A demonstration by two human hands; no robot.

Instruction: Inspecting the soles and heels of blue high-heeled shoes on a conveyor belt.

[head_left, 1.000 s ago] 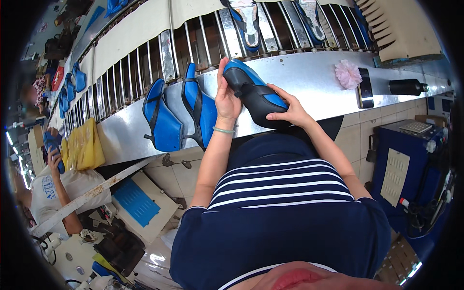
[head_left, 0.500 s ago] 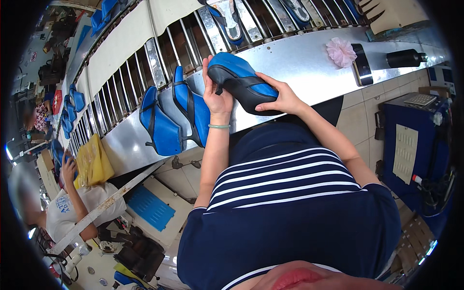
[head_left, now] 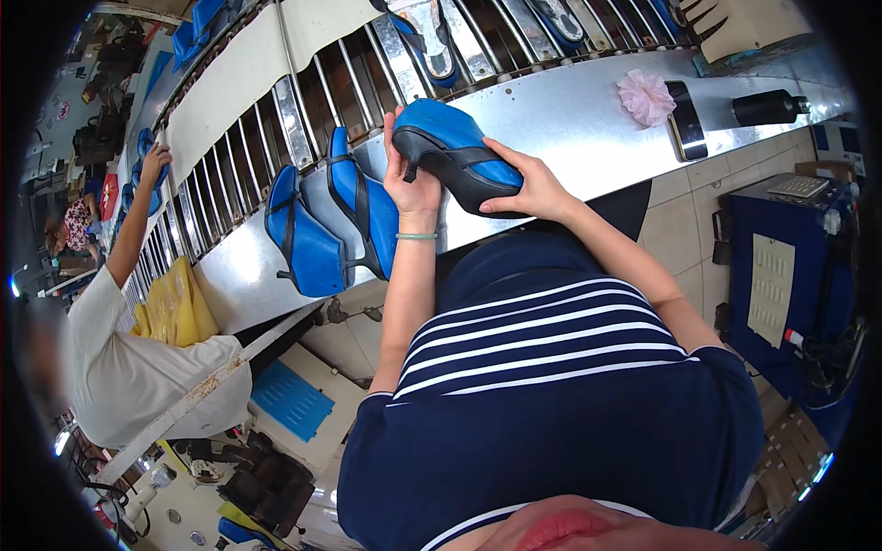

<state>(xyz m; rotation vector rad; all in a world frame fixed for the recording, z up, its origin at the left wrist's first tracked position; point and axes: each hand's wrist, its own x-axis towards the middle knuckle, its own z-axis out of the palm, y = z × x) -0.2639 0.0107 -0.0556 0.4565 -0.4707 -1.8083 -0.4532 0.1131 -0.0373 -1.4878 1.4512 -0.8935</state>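
A black-strapped heeled sandal (head_left: 473, 165), filled by a blue foot-shaped form like a shoe last, is held tilted between my hands above the metal ledge. My left hand (head_left: 415, 188) cradles its heel end, palm up, with the fingers partly hidden behind the form. At the other end my right hand (head_left: 542, 186) grips the toe, thumb on the dark sole and fingers over the blue side. Just left of my left wrist lies a second blue-and-black sandal (head_left: 360, 207). Beyond it a third sandal (head_left: 303, 234) of the same kind rests on the ledge.
Behind the ledge (head_left: 243, 280) runs a slatted roller conveyor (head_left: 340, 83) carrying more sandals. A pink ruffled flower-like thing (head_left: 646, 98), a phone (head_left: 686, 124) and a black bottle (head_left: 767, 108) are at right. A co-worker (head_left: 156, 376) stands at left by a yellow plastic bag (head_left: 179, 308).
The sandal has turned slightly in my hands, showing its heel more. At left the co-worker has turned and stretched an arm to blue footwear further along the conveyor.
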